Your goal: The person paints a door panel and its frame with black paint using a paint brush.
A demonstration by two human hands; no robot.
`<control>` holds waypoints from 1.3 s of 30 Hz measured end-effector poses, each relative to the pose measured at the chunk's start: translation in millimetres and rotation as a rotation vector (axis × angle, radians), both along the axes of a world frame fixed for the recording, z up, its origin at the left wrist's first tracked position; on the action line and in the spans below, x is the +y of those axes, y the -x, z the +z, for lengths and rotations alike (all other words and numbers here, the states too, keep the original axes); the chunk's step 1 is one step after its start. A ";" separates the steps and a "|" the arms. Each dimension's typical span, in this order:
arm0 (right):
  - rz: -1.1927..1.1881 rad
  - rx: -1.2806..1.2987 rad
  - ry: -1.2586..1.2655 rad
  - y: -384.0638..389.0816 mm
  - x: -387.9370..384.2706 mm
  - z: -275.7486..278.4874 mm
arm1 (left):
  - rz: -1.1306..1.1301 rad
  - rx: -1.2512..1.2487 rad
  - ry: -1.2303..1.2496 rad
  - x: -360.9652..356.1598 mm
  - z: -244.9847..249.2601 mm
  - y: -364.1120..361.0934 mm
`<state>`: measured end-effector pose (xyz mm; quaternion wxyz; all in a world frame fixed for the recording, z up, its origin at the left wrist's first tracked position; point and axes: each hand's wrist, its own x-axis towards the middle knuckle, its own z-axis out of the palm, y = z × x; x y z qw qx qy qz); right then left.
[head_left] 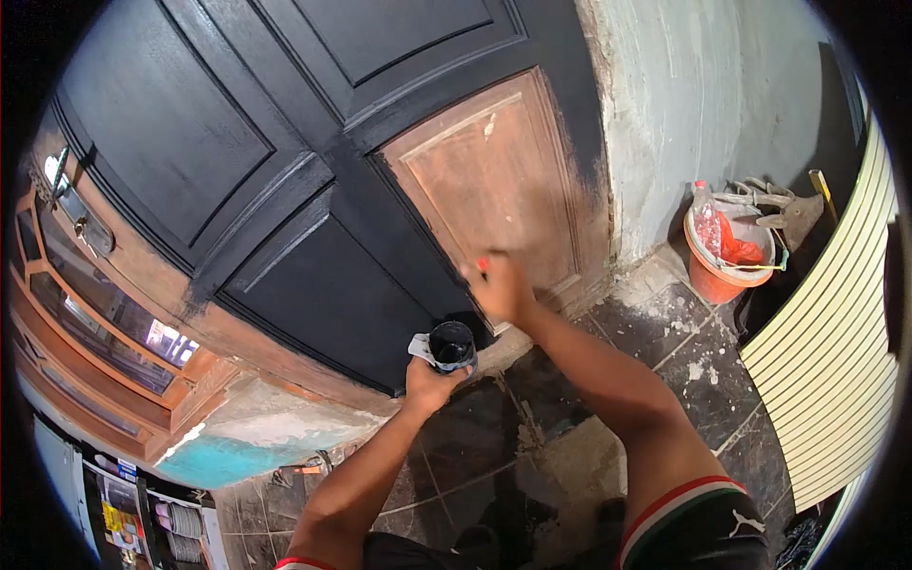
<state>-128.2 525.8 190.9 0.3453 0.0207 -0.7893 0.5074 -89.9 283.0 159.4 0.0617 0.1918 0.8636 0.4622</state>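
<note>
My left hand [433,388] is wrapped round a small container of black paint [452,344], held upright near the door's lower edge. A pale flap or torn piece [421,350] sticks out at its left side. My right hand [502,290] is closed in front of the door's bare brown panel [494,180], slightly blurred. Between its fingers shows the red end of a handle [483,265]; the rest of that tool is hidden by the hand. Most of the wooden door [351,157] is coated black, while the panel and the bottom and left edges show brown wood.
An orange bucket [714,282] with a plastic bottle [704,214], red plastic and gloves stands by the grey wall [655,114]. A ribbed cream sheet [817,380] is at the right. Debris lies on dark floor tiles [689,356]. A metal door handle [87,228] is at the left.
</note>
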 end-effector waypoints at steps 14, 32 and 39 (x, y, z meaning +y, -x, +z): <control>-0.073 0.489 0.068 -11.4 -13.7 126.4 | -0.044 0.026 0.069 2.4 -4.7 -2.7; -0.088 0.751 1.234 27.8 81.1 154.2 | -0.079 0.066 -0.002 0.7 -12.0 -3.4; 0.148 0.424 1.161 22.7 -9.0 147.3 | -0.099 -0.031 -0.025 7.6 -15.8 -5.6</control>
